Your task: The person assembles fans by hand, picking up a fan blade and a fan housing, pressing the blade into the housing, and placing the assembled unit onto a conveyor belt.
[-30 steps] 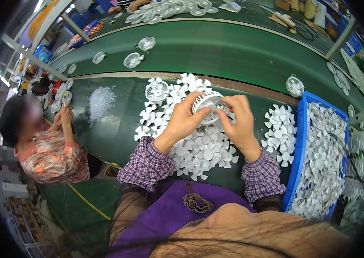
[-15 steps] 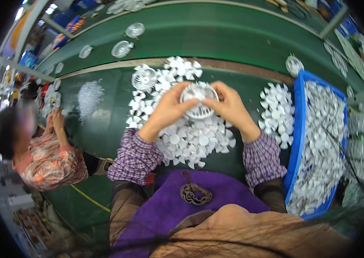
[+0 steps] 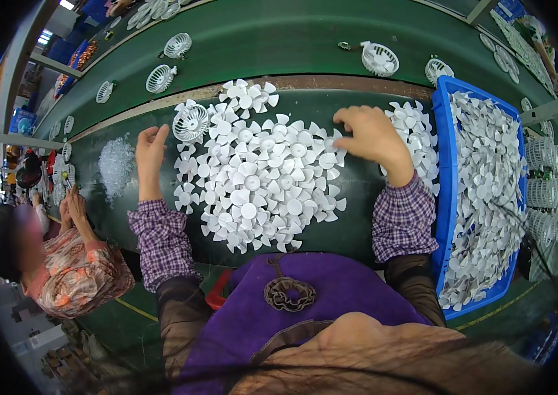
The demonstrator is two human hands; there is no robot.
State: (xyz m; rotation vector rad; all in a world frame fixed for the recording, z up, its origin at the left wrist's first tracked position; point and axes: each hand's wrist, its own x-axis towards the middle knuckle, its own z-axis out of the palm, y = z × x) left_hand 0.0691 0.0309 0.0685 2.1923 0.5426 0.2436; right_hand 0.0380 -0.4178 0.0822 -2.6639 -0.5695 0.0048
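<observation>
A wide pile of white plastic fan blades lies on the green table in front of me. Left of the pile, my left hand is raised, thumb and forefinger apart, with nothing visible in it. A round white fan guard rests on the pile's upper left edge, just beside that hand. Over the pile's right edge hovers my right hand, its thumb apart from the bent fingers, nothing seen in it. Beyond it, a white fan housing with a small attached part lies on the green belt.
At the right stands a blue bin full of fan blades. More housings lie along the green belt. Small clear pieces are heaped on the table's left. A co-worker sits at the left.
The white fan housing has left my two hands and a housing now lies on the belt. My hands have moved apart, left and right of the blade pile.
</observation>
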